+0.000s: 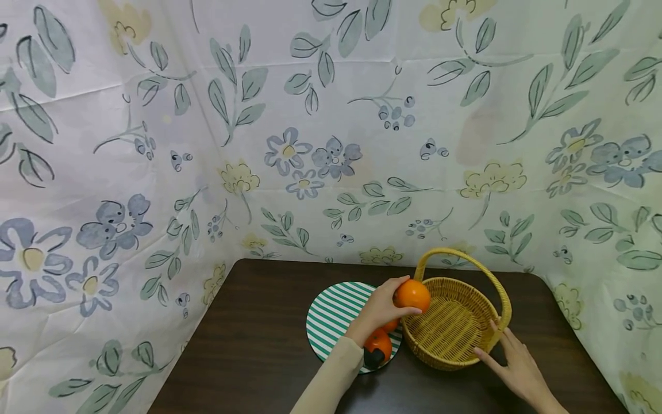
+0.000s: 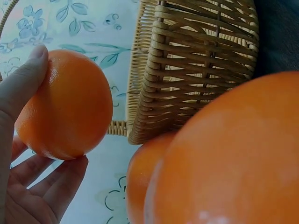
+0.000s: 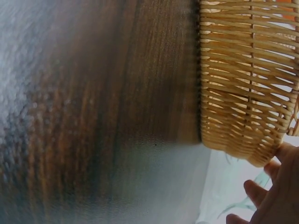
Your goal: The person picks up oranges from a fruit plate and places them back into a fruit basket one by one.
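Note:
My left hand [image 1: 381, 306] pinches an orange [image 1: 412, 295] between thumb and fingers. It is raised over the left rim of a yellow wicker basket [image 1: 449, 363], next to the basket's handle. In the left wrist view, the held orange [image 2: 65, 105] is round and glossy. Two more oranges, one of them the front orange [image 1: 379, 342], lie on a green-and-white striped round plate [image 1: 331, 322], partly hidden by my left wrist. My right hand [image 1: 519, 368] holds the basket's right rim by the handle base; in the right wrist view its fingers touch the wicker wall [image 3: 247, 84].
The basket's tall arched handle [image 1: 504, 299] rises at its back and right. Everything stands on a dark brown table [image 1: 248, 333]. Floral cloth [image 1: 320, 218] hangs behind the table and along both sides.

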Demonstrator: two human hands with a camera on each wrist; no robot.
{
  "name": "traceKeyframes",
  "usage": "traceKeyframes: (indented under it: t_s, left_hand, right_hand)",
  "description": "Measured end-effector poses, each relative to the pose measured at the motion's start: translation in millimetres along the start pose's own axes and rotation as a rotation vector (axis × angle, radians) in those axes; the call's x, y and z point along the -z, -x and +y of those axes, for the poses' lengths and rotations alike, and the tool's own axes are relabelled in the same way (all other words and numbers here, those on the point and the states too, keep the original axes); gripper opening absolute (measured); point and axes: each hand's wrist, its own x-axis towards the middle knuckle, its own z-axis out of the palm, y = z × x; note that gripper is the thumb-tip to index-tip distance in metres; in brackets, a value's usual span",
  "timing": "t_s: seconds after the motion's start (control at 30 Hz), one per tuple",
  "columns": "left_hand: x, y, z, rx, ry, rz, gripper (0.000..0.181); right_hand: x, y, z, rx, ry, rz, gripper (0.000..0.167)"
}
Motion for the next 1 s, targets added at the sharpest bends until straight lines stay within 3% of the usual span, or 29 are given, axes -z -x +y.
traceKeyframes:
  t_s: [0.3, 0.73, 1.0]
  left_hand:
    - [-6.3, -6.2, 4.2, -0.029, -0.05, -0.04, 0.082]
    - [-12.0, -10.2, 9.7, -0.029, -0.1, -0.042, 0.081]
    - [-20.4, -17.1, 5.7, -0.021, -0.129, -0.057, 0.08]
  right_hand:
    - [0, 1.0, 0, -0.003, -0.006, 0.002, 0.085]
    - [-1, 0.8, -1, -0.006, 0.001, 0.007, 0.083]
    - [-2, 0.3, 0, 0.003, 0.004, 0.021, 0.083]
